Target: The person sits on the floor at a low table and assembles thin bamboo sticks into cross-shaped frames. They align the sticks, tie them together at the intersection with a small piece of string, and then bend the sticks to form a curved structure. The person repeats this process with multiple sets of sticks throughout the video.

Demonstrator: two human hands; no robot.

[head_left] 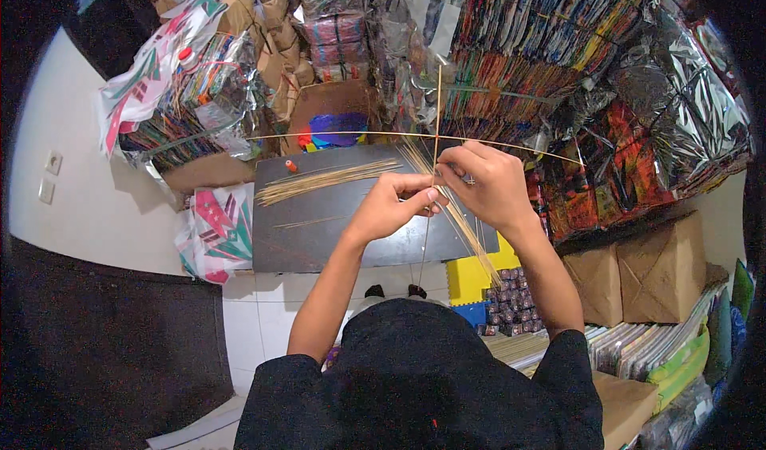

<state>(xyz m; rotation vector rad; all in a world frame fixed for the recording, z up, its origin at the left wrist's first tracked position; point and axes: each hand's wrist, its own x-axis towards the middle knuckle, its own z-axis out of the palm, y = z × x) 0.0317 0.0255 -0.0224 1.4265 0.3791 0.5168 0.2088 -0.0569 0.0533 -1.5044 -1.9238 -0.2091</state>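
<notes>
I am watching, by head camera, the left hand (392, 205) clamping a thin stick (439, 99) running from twelve to six; the right hand (495, 180) is bunching its fingers just beside it, whether gripping I cannot tell. A bowed stick (343, 133) is crossing at twelve; a stick bundle (327, 180) is lying at nine on the worktop (319, 254).

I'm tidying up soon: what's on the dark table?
On the dark table: a bundle of thin sticks, a second bundle slanting past its near edge, loose sticks, and a small orange-red object. Whatever lies beneath the left hand and right hand is hidden.
</notes>
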